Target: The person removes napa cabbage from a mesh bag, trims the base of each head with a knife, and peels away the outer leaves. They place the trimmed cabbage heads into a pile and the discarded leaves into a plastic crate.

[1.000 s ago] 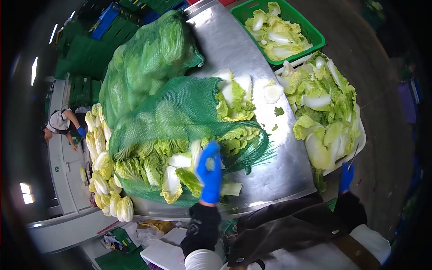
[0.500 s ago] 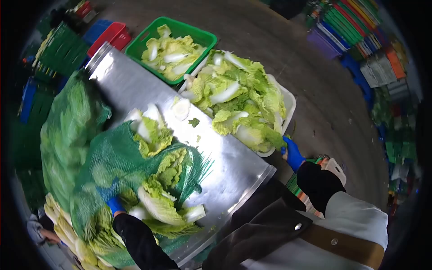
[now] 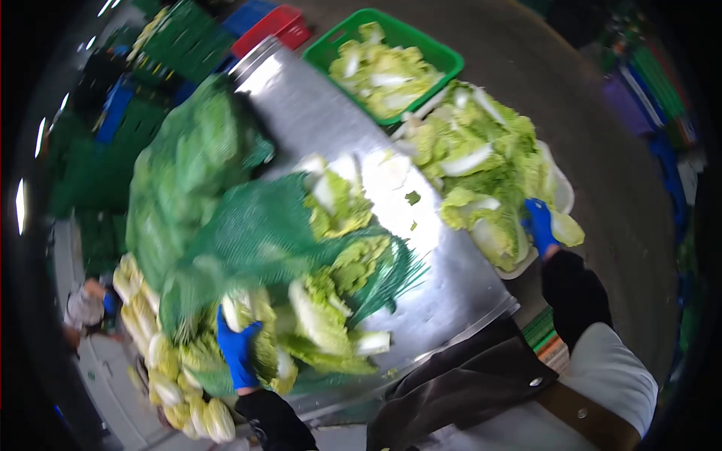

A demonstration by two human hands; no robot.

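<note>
My left hand [image 3: 239,349], in a blue glove, is wrapped around the near side of a napa cabbage [image 3: 265,331] at the mouth of a green mesh sack [image 3: 248,225]. More napa cabbages [image 3: 322,319] spill from that sack onto the steel table [image 3: 466,282]. On the right, my blue-gloved right hand [image 3: 540,225] rests with fingers stretched out against the heap of cabbage leaves [image 3: 481,161] in a white crate [image 3: 564,188]. A pale loose leaf [image 3: 566,229] sticks out beside that hand, past the crate's rim.
A green crate [image 3: 444,56] of leaves stands beyond the table, near a red crate [image 3: 271,34]. A full green mesh sack [image 3: 188,150] stands at the left. Several cabbages [image 3: 162,361] are piled at the lower left, where another person [image 3: 86,304] is farther back. Stacked crates line both sides.
The view has turned, shifting the scene rightward. My left hand, earlier under the mesh, is now uncovered and grips a cabbage. A leaf now protrudes beside my right hand at the white crate.
</note>
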